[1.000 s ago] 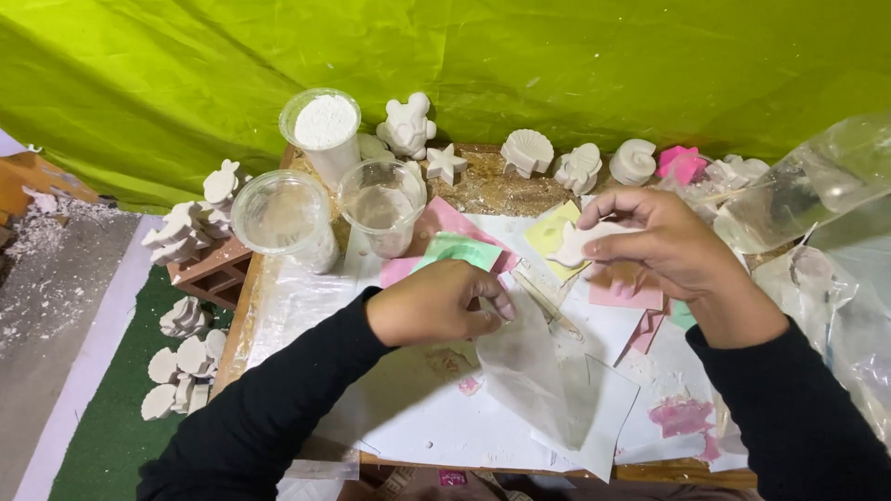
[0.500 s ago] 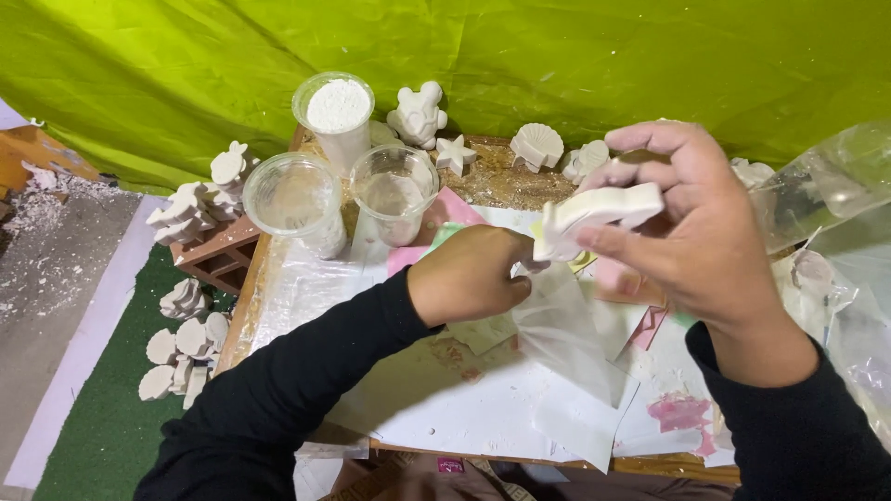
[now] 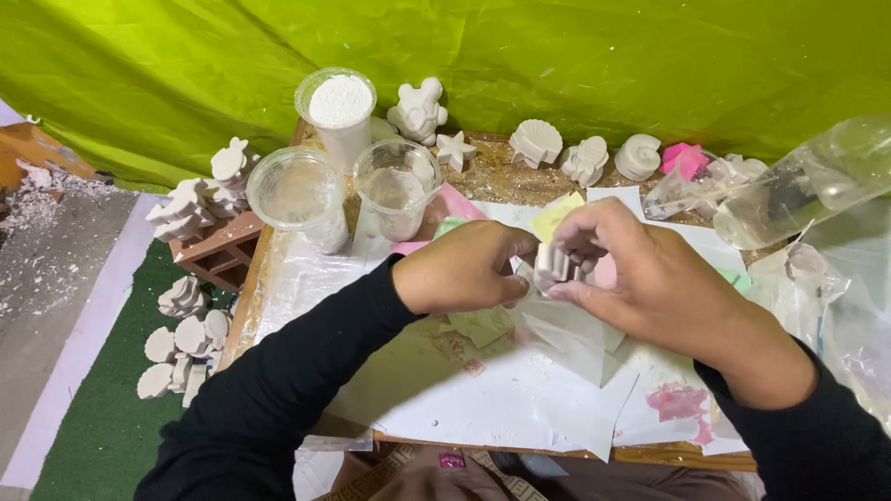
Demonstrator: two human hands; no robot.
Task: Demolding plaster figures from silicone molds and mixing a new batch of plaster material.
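Between both hands, above the paper-covered desk [image 3: 445, 399], sits a small white ribbed plaster cast [image 3: 553, 264]. Right hand [image 3: 650, 283] has its grip closed on the cast with thumb and fingers; left hand [image 3: 464, 269] closes its grip against the cast's left side. Just below hangs a clear plastic bag [image 3: 566, 339]. Behind stand two empty clear cups [image 3: 394, 190], a cup of white powder [image 3: 339, 107] and a row of plaster figures [image 3: 536, 141].

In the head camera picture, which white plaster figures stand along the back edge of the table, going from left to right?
White plaster bear-like figure → small white plaster starfish → white ribbed plaster scallop shell → white plaster figure of unclear shape → white plaster spiral shell.
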